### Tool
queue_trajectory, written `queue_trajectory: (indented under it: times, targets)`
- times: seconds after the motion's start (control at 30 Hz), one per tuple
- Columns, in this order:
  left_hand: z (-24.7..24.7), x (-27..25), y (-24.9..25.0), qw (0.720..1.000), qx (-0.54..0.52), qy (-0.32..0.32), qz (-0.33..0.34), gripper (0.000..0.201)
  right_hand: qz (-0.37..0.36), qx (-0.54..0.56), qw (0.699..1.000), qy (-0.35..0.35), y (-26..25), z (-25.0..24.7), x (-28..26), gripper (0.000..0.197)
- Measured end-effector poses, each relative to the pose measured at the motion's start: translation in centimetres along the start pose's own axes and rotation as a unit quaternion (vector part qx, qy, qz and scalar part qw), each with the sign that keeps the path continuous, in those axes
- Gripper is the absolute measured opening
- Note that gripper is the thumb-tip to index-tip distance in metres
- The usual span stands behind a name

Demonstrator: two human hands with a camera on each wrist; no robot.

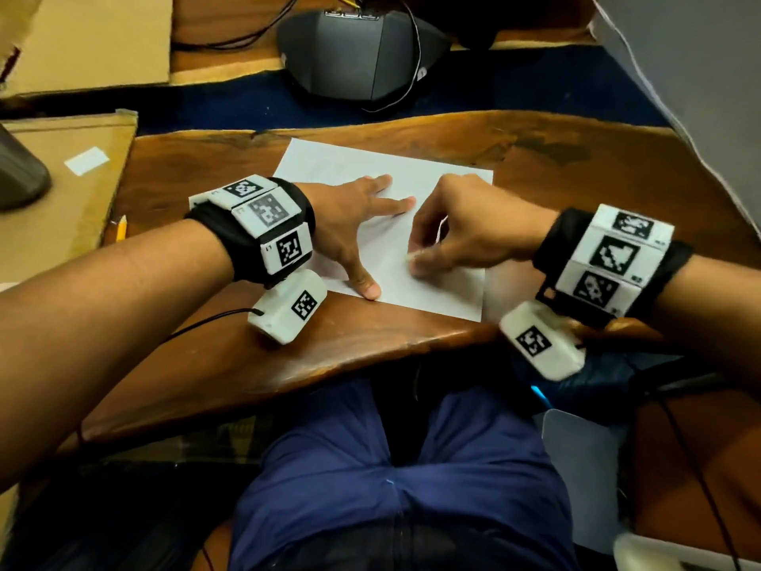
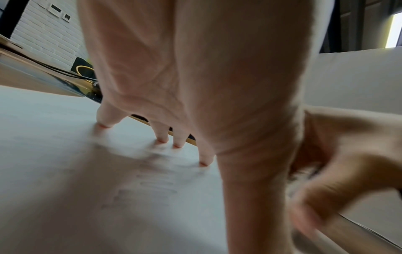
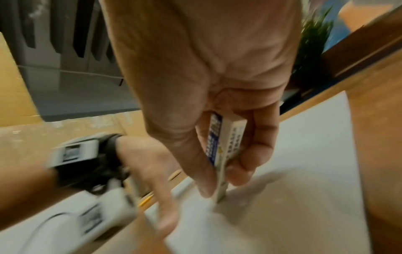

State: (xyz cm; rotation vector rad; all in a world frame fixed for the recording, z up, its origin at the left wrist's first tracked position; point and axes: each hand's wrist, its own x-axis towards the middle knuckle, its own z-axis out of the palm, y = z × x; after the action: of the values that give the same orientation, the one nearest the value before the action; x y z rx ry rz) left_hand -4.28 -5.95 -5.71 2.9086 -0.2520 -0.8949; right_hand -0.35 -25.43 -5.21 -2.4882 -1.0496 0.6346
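Note:
A white sheet of paper (image 1: 350, 166) lies on the wooden table (image 1: 288, 344). My left hand (image 1: 354, 224) lies flat on the sheet's left part, fingers spread and straight, fingertips (image 2: 162, 140) pressing the paper (image 2: 54, 154). My right hand (image 1: 457, 232) pinches a white eraser (image 3: 226, 147) in a blue and white sleeve between thumb and fingers. The eraser's lower end touches the paper (image 3: 282, 197) just right of the left thumb (image 3: 161, 189). The right hand (image 2: 339, 171) is blurred in the left wrist view.
A yellow pencil (image 1: 121, 227) lies at the table's left edge beside a cardboard box (image 1: 53, 191). A dark grey device (image 1: 358, 55) with cables stands behind the table. More cardboard (image 1: 90, 43) is at the back left. My lap in blue trousers (image 1: 395, 467) is below the near edge.

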Motion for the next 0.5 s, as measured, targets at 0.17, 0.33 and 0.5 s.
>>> queue_trajectory:
  times: [0.17, 0.33, 0.5]
  targets:
    - [-0.1, 0.0, 0.2, 1.0, 0.005, -0.003, -0.004, 0.132, 0.064, 0.044, 0.996, 0.037, 0.9, -1.7, 1.0, 0.012]
    - [0.0, 0.0, 0.0, 1.0, 0.006, 0.0, -0.001, 0.131, -0.008, -0.004, 1.0, -0.002, -0.6, 0.4, 0.3, 0.01]
    - [0.0, -0.1, 0.2, 1.0, 0.003, 0.002, -0.006, 0.131, 0.068, 0.048, 0.995, 0.049, 0.7, -1.6, 1.4, 0.013]
